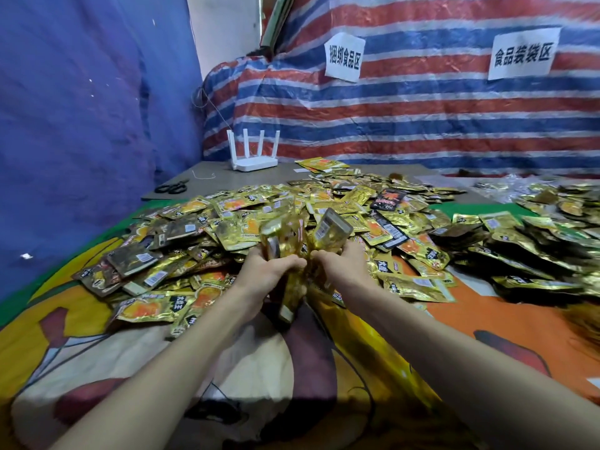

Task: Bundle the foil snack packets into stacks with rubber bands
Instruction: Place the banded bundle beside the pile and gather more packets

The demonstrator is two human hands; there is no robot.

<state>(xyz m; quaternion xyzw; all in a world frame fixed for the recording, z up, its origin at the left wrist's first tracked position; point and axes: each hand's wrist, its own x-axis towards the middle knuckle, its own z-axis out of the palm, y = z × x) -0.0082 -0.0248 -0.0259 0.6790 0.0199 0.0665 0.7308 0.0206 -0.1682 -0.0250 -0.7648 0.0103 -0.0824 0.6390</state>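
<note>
The bunch of foil packets (289, 241) stood roughly upright between the two hands, lifted just above the big loose heap (201, 228) that covered the cartoon-printed sheet (81, 336). The left hand (263, 271) had its fingers curled round the lower half of the bunch. The right hand (344, 264) gripped the side next to it, where one packet fanned out above the knuckles.

The step looked like squaring the bunch before banding it. The foil would likely be slippery, so the lower edges should be tapped level on the sheet first. One hand should then stay clamped at the middle while the other stretches the band over. A bunch fanned this wide would probably shed its outer packets, so it should be closed up first.

No rubber band could be made out, either on the bunch or lying nearby. The bunch was blurred, so its count could not be told, nor whether a band already sat round it. The fingertips of both hands were hidden behind the foil. A gold shape under the right forearm was too smeared to name.

A second heap (535, 248) on the right was cut off by the frame edge. Beyond the heaps, a white router (253, 154) and black scissors (172, 188) lay on the grey counter (220, 177).
</note>
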